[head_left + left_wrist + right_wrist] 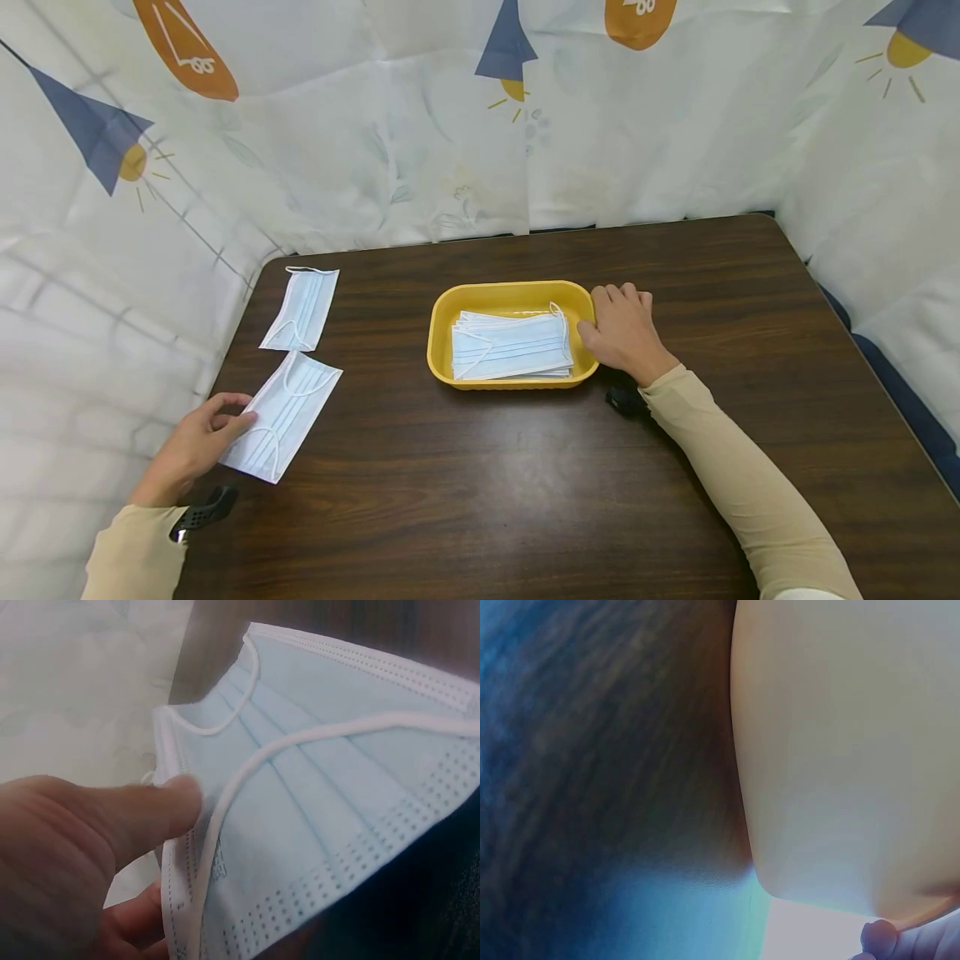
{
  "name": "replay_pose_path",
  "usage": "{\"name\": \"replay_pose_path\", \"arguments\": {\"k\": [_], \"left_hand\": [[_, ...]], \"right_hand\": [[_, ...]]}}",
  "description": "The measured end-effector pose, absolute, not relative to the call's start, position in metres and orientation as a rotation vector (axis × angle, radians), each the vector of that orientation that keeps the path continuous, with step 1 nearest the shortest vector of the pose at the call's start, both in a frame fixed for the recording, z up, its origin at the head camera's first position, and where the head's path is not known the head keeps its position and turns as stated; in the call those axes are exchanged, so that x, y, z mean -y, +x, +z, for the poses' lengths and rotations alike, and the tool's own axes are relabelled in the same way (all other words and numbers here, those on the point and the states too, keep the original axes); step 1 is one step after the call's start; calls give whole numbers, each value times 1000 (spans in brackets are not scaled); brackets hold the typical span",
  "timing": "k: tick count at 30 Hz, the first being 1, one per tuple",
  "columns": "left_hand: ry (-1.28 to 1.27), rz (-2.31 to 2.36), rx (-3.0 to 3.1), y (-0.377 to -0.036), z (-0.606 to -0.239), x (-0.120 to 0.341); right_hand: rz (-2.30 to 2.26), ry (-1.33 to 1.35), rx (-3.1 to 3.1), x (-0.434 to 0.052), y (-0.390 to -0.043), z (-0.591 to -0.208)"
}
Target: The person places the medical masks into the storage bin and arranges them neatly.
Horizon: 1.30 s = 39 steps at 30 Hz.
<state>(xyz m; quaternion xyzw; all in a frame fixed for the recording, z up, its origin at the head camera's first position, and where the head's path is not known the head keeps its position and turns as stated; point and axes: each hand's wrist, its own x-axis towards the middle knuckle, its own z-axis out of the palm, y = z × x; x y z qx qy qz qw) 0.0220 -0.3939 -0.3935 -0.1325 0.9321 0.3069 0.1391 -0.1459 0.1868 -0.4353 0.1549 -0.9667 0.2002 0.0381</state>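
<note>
My left hand pinches the left edge of a light blue face mask lying near the table's left side. In the left wrist view the thumb presses on top of the mask, with fingers beneath it. My right hand grips the right rim of a yellow tray at the table's middle. A stack of blue masks lies in the tray. The right wrist view shows the tray's outer wall and one fingertip at its rim.
A second blue mask lies flat beyond the first, near the far left corner. The dark wooden table is walled by patterned white cloth at the back and both sides. A black wrist mount sits on my left sleeve.
</note>
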Motion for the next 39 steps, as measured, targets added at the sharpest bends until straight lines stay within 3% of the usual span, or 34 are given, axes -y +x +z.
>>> {"name": "replay_pose_path", "arguments": {"k": [39], "left_hand": [[-508,1276,-2642,17,-377,402]], "right_hand": [[614,475,2968,-187,-146,-435]]}}
